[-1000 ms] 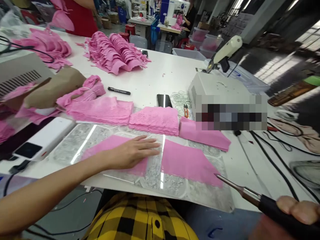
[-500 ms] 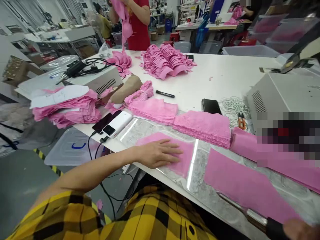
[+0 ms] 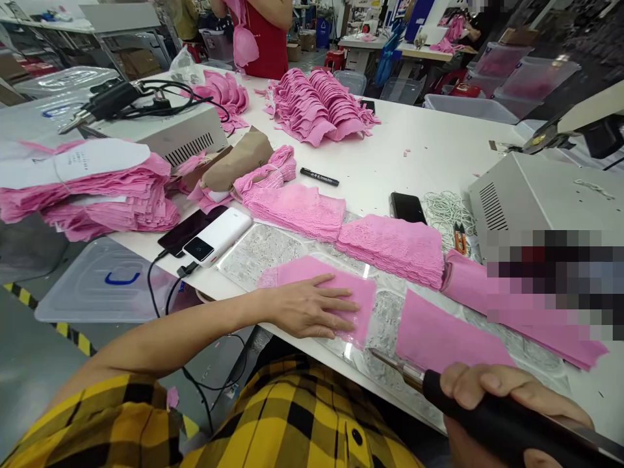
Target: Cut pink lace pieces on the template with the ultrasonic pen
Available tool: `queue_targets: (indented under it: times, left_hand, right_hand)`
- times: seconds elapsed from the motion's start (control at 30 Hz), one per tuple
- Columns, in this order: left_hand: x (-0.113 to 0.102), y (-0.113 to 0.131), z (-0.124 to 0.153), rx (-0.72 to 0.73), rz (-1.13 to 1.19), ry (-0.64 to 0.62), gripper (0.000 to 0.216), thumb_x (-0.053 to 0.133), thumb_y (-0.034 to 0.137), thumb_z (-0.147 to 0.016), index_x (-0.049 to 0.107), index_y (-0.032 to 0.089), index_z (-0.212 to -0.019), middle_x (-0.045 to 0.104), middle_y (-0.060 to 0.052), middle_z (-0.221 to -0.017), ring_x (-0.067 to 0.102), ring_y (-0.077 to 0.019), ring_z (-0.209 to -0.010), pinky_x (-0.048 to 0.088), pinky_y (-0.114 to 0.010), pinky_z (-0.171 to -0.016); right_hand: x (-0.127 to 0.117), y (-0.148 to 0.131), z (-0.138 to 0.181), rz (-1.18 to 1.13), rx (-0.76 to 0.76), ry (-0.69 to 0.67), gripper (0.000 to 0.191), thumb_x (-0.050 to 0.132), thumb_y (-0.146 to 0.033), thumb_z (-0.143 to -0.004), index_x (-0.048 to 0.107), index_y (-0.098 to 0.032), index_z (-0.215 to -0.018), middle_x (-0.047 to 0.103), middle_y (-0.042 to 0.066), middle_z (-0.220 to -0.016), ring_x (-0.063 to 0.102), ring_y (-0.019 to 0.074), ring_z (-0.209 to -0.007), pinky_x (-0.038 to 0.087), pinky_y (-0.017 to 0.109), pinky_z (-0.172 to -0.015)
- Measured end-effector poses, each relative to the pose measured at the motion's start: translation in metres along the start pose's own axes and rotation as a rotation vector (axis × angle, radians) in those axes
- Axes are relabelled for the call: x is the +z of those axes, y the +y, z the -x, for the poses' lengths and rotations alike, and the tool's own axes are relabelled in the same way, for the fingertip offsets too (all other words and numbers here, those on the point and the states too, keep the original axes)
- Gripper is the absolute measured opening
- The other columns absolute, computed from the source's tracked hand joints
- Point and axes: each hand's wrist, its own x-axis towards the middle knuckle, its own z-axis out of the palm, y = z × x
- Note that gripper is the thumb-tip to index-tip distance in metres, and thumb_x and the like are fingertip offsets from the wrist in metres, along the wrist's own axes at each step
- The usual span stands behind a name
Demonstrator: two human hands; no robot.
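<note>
My left hand (image 3: 314, 304) lies flat with fingers spread on a pink fabric piece (image 3: 361, 302) at the table's front edge. Low on the right, my right hand (image 3: 507, 396) is wrapped around the black handle of a tool (image 3: 404, 374) with a metal shaft and a narrow tip. That tip points left, near the gap between the pink piece under my left hand and a second pink fabric piece (image 3: 443, 338). Both pieces lie on a shiny, grey-patterned surface (image 3: 385, 318). Behind them stand two pink fabric stacks (image 3: 297, 211) (image 3: 390, 247).
Left are a power bank (image 3: 219, 237), a phone (image 3: 190, 227) and tied pink bundles (image 3: 112, 188). Vented grey boxes stand left (image 3: 166, 130) and right (image 3: 546, 201). A marker (image 3: 319, 177), a black case (image 3: 408, 208) and orange-handled snips (image 3: 459, 239) lie behind. Across the table stands a person in red (image 3: 266, 39).
My right hand has come in from the lower right corner, and the tool's tip has moved left towards the gap. My left hand stays flat on the fabric. The view has shifted slightly.
</note>
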Motion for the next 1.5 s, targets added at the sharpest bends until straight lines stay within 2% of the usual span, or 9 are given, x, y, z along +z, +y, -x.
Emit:
queue_targets:
  times: [0.17,0.6,1.1,1.3,1.5]
  left_hand:
    - [0.001,-0.003,0.002,0.06,-0.019,0.037,0.039,0.048,0.038,-0.102,0.059,0.027,-0.137,0.043,-0.002,-0.154,0.028,-0.0219,-0.15,0.001,-0.047,-0.126]
    - [0.002,-0.003,0.002,0.068,-0.052,0.0,0.043,0.051,0.045,-0.1,0.057,0.028,-0.139,0.039,-0.003,-0.157,0.023,-0.0227,-0.152,-0.004,-0.047,-0.125]
    - [0.006,-0.003,0.002,0.097,-0.013,0.094,0.042,0.06,0.043,-0.095,0.061,0.028,-0.135,0.046,-0.006,-0.153,0.032,-0.0251,-0.148,0.005,-0.048,-0.125]
    - [0.005,-0.003,0.002,0.091,-0.033,0.056,0.043,0.055,0.046,-0.097,0.06,0.028,-0.136,0.042,-0.006,-0.155,0.029,-0.0235,-0.15,-0.001,-0.047,-0.125]
    - [0.001,0.001,0.002,0.089,-0.067,0.05,0.046,0.057,0.047,-0.096,0.059,0.026,-0.137,0.041,-0.007,-0.156,0.031,-0.0258,-0.149,0.0,-0.049,-0.125]
  right_hand:
    - [0.006,-0.001,-0.001,-0.042,-0.04,-0.045,0.022,0.065,-0.036,-0.075,0.063,-0.024,-0.093,0.053,0.002,-0.085,0.05,0.0149,-0.064,0.049,0.037,-0.058]
    - [0.013,-0.004,-0.002,-0.057,-0.057,-0.064,0.02,0.062,-0.033,-0.078,0.062,-0.023,-0.095,0.055,0.002,-0.086,0.053,0.0146,-0.066,0.051,0.037,-0.06]
    - [0.016,0.001,-0.004,-0.02,-0.071,-0.145,0.015,0.06,-0.03,-0.08,0.061,-0.022,-0.094,0.057,0.001,-0.085,0.057,0.014,-0.065,0.052,0.034,-0.062]
    - [0.013,0.004,-0.007,-0.014,-0.093,-0.167,0.011,0.062,-0.028,-0.08,0.059,-0.021,-0.088,0.057,0.001,-0.081,0.057,0.0142,-0.063,0.051,0.034,-0.059]
    - [0.018,0.003,-0.008,-0.007,-0.105,-0.148,0.015,0.062,-0.03,-0.08,0.06,-0.02,-0.092,0.056,0.002,-0.081,0.056,0.0148,-0.063,0.05,0.034,-0.058]
